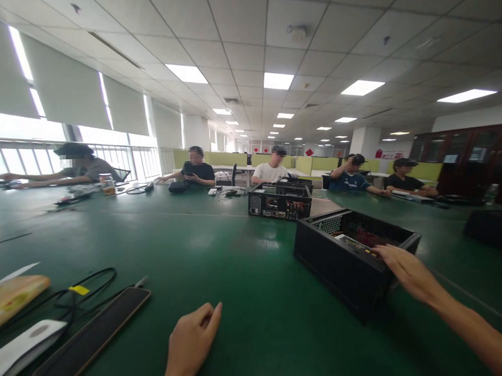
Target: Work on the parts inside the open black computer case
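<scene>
A black open computer case [340, 261] lies on the green table to the right, its hollow side facing up and some parts showing inside. My right hand [408, 273] rests on the near right rim of this case, fingers stretched over the edge and its grip loose. Further left, my left hand [194, 335] is over the table near the front edge, with curled fingers and the thumb pointing up and away. Nothing shows in the left hand, and it is apart from the case.
Beyond is a second computer case [280, 203]. At left lie a dark flat strip [91, 336], a black cable [109, 275] with a yellow tag, a white object [28, 349] and a patterned package [20, 295]. Several people sit around the green table [237, 265].
</scene>
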### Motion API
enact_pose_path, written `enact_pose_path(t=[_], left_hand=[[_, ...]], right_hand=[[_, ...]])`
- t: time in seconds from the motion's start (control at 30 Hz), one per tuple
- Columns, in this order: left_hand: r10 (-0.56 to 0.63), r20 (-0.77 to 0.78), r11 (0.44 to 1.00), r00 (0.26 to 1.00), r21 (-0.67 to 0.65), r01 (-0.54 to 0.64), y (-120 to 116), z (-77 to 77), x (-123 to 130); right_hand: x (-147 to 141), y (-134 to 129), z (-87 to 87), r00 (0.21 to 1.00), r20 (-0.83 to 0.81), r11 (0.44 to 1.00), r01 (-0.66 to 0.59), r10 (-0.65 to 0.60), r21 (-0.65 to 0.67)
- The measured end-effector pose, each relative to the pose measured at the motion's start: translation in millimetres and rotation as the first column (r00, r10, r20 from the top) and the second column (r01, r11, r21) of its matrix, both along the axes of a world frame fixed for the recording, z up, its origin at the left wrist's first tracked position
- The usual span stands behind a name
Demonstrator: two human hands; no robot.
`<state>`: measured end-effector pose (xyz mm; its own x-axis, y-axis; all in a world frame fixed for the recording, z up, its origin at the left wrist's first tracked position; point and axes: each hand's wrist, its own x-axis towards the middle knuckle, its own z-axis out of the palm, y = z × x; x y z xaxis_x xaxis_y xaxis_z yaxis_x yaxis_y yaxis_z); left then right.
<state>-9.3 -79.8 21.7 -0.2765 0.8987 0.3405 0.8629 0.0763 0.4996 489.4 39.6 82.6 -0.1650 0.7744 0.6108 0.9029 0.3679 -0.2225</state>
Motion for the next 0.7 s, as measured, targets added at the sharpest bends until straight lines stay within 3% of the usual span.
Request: enact_pose_path(t=[0.1,0.2,0.33,0.47,0.53,0.6,0.7], left_hand=[[-0.013,0.03,1.0,0.999,0.018,0.012,-1.1,1.2,-0.7],[-0.07,0.057,0.996,0.996,0.065,0.066,4.3,11.7,2.2],[-0.216,0.06,0.955,0.974,0.221,0.198,28.2,55.9,24.1],[-0.436,-0.025,0.835,0.899,0.36,0.415,62.5,122.9,73.6],[-0.514,-0.089,0.77,0.853,0.39,0.505,78.8,154.0,104.9],[-0.542,-0.187,0.732,0.819,0.373,0.57,92.9,178.2,137.0],[-0.54,-0.404,0.756,0.738,0.153,0.636,107.0,195.4,176.8]], right_hand=[[-11.2,43.7,-0.6,0.996,0.087,1.0,0.018,-0.017,-0.008],[-19.9,46.4,-5.4,0.993,0.092,0.996,0.065,-0.07,0.055],[-59.2,3.4,-3.1,0.993,0.115,0.981,-0.017,-0.005,0.192],[-111.5,-52.0,7.3,0.972,0.207,0.933,-0.171,0.109,0.316],[-136.3,-79.0,3.8,0.967,0.196,0.918,-0.22,0.161,0.329],[-163.9,-104.9,-10.3,0.962,0.186,0.908,-0.254,0.201,0.333],[-214.1,-138.5,-36.8,0.946,0.249,0.92,-0.277,0.209,0.276]])
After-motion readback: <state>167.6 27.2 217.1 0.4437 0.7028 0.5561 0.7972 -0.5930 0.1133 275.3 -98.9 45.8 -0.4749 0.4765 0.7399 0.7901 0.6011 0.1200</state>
